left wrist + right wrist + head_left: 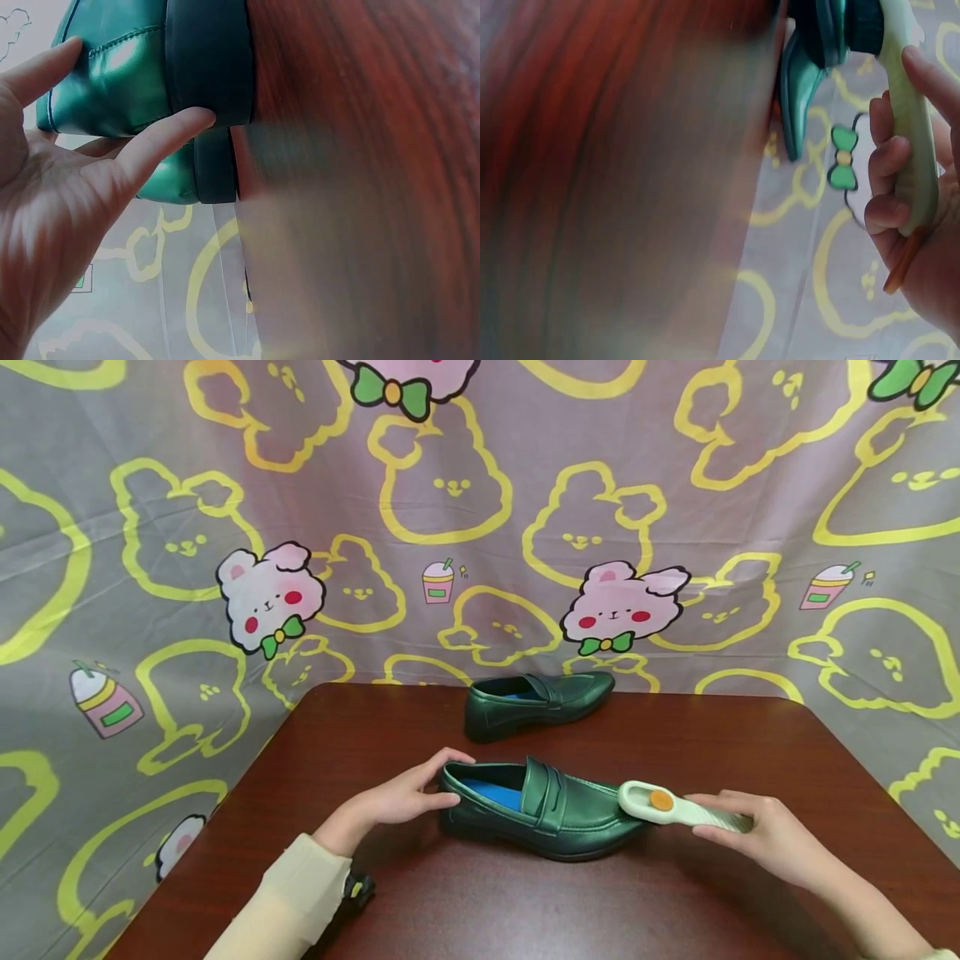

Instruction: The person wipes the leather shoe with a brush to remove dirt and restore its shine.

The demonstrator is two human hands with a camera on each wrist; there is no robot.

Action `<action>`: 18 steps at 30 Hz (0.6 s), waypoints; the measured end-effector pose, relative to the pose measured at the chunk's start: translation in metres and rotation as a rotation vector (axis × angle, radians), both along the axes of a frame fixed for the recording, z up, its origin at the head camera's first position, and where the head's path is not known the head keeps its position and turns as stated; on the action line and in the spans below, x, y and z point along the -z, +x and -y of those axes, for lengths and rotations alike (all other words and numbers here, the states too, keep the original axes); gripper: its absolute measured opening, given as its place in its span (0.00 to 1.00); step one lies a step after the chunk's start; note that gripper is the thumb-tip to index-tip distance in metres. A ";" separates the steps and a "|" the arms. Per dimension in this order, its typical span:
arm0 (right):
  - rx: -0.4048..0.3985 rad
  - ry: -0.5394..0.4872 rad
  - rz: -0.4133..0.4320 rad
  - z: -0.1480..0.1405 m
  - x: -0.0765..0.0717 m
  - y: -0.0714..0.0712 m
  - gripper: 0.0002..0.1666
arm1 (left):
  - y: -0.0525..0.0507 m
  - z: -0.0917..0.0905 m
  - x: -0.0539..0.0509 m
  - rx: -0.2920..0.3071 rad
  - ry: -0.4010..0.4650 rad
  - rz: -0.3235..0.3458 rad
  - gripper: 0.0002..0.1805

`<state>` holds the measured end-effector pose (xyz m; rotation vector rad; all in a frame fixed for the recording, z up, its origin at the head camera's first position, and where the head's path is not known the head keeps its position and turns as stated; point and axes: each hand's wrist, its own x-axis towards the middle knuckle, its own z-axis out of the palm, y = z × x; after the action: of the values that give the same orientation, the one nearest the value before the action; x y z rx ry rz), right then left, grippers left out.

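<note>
A green loafer with a blue insole stands upright on the table, toe to the right. My left hand grips its heel, thumb on the near side; in the left wrist view the thumb lies along the heel by the black sole. My right hand holds a pale green brush with an orange button by its ridged handle. The brush's head is on the loafer's toe. Dark bristles show under the head in the right wrist view, against the shoe.
A second green loafer stands behind the first, near the table's back edge. The reddish-brown table meets a patterned cloth at the back and sides. A small black object shows by the left sleeve.
</note>
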<state>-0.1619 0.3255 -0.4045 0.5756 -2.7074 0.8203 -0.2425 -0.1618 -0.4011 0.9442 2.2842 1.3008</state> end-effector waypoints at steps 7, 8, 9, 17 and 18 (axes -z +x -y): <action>0.041 -0.022 -0.129 -0.005 -0.003 0.001 0.21 | 0.001 0.000 0.001 -0.003 -0.008 -0.001 0.28; 0.032 -0.029 -0.117 -0.002 -0.003 0.003 0.21 | 0.001 0.000 0.001 -0.001 -0.009 -0.001 0.28; 0.019 -0.032 -0.102 0.002 -0.004 0.004 0.21 | 0.001 0.000 0.001 0.000 -0.009 0.001 0.28; -0.068 0.024 0.039 0.022 -0.009 0.008 0.20 | -0.001 0.001 0.001 0.000 -0.016 -0.002 0.28; -0.068 0.024 0.048 0.020 -0.009 0.008 0.20 | -0.001 0.001 0.001 0.001 -0.016 -0.001 0.28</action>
<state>-0.1544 0.3058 -0.3960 0.6657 -2.7580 0.8290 -0.2439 -0.1626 -0.4022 0.9404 2.2918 1.2797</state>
